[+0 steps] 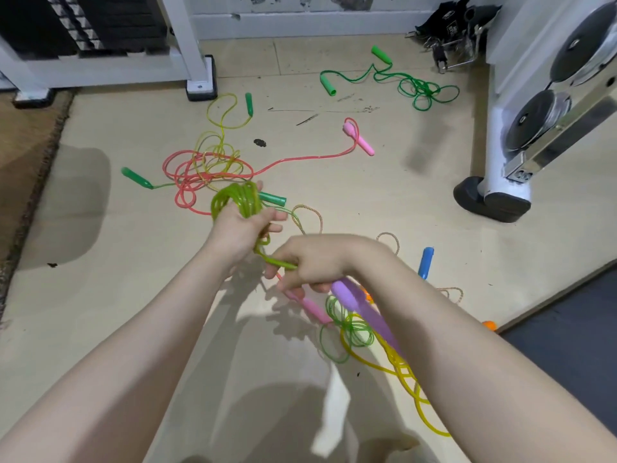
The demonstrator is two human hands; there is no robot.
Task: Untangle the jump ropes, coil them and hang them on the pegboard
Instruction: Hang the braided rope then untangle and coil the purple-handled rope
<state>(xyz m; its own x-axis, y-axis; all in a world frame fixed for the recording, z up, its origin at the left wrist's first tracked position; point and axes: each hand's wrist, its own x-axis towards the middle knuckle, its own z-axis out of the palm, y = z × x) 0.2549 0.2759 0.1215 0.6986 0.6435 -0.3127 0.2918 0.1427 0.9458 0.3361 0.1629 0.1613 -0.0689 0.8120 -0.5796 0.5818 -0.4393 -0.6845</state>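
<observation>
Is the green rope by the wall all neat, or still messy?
Still messy. The green rope lies spread on the floor, its cord knotted in loose loops, handles apart.

Home gym: weight plates (582, 41), rack frame (187, 45).

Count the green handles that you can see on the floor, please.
5: two far ones on the green rope, one near the white frame, one at left, one beside the left hand. Others may be hidden.

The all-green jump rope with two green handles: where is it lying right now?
In the head view, the green jump rope lies on the floor at upper right, apart from the other ropes, between the pink handle and the black straps.
</observation>
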